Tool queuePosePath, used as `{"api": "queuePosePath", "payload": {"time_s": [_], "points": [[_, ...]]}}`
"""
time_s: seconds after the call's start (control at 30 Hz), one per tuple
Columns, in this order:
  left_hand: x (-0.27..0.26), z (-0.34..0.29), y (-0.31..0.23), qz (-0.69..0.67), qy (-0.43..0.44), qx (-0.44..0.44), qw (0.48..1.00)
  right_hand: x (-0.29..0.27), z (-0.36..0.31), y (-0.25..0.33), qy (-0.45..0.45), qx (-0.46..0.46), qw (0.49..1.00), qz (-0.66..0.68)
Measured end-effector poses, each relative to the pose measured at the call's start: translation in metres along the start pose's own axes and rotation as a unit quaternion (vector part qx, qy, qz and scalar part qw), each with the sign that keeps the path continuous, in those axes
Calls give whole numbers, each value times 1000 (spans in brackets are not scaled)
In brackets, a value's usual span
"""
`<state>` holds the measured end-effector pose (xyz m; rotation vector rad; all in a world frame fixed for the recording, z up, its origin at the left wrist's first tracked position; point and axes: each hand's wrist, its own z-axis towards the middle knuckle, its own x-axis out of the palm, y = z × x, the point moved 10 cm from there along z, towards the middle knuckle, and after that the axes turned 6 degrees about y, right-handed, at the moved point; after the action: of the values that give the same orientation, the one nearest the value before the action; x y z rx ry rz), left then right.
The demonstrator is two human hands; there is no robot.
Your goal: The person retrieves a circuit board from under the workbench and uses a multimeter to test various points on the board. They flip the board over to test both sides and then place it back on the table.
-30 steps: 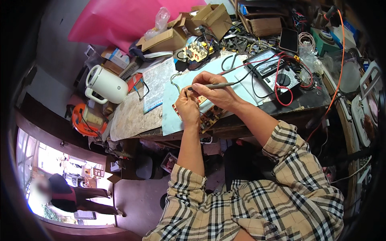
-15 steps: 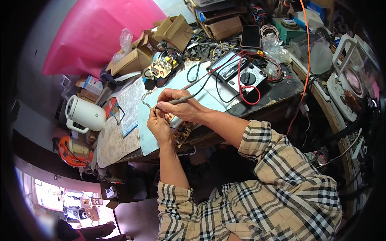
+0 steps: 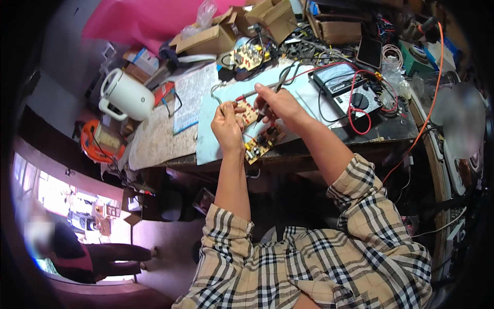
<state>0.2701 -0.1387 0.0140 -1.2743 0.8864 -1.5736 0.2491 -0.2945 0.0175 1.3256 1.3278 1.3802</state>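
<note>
Cluttered and dark-topped, a workbench (image 3: pixel 393 127) stretches in front of a person in a checked shirt (image 3: pixel 329 257), sleeves rolled up. Closest, by the bench's front edge, lies a circuit board (image 3: pixel 261 146) crowded with small parts; just beyond it, between the two hands, is a tan panel (image 3: pixel 247 113) dotted with red. Whether the two are joined, I cannot tell. At the panel's left side, the left hand (image 3: pixel 226 125) has its fingers curled in, thumb and forefinger close together; whether anything is pinched there is too small to tell. Across from it, the right hand (image 3: pixel 280 106) grasps a dark probe (image 3: pixel 282 79), slanted with its tip down toward the board. One red-tipped probe (image 3: pixel 249 95) reaches past the right thumb; whether it is held is unclear. Under all this is pale blue paper (image 3: pixel 208 141). To the right sits a meter (image 3: pixel 346 99) with red and black leads; to the left, a printed sheet (image 3: pixel 194 95) and a white kettle (image 3: pixel 127 95). Farther back are another circuit board (image 3: pixel 251 55), cardboard boxes (image 3: pixel 205 43) and a pink sheet (image 3: pixel 149 19). Well apart, at lower left, another person (image 3: pixel 77 252) stands near a bright doorway.
</note>
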Motion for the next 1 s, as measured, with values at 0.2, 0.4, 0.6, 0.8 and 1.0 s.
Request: {"api": "queuePosePath", "payload": {"time_s": [0.2,0.4,0.6,0.8,1.0], "points": [[5,-4,-4,-21,20,-6,1000,-9,1,3,-17,13,999,48],[16,-3,-2,-7,59,-23,998,-13,5,8,7,-24,980,195],[18,-6,-14,115,98,6,988,-34,5,13,-61,-77,987,128],[-14,-28,-51,304,22,85,949,-32,-2,38,-70,-153,985,34],[20,-68,-60,486,79,137,860,-34,-2,32,-81,-142,986,4]]}}
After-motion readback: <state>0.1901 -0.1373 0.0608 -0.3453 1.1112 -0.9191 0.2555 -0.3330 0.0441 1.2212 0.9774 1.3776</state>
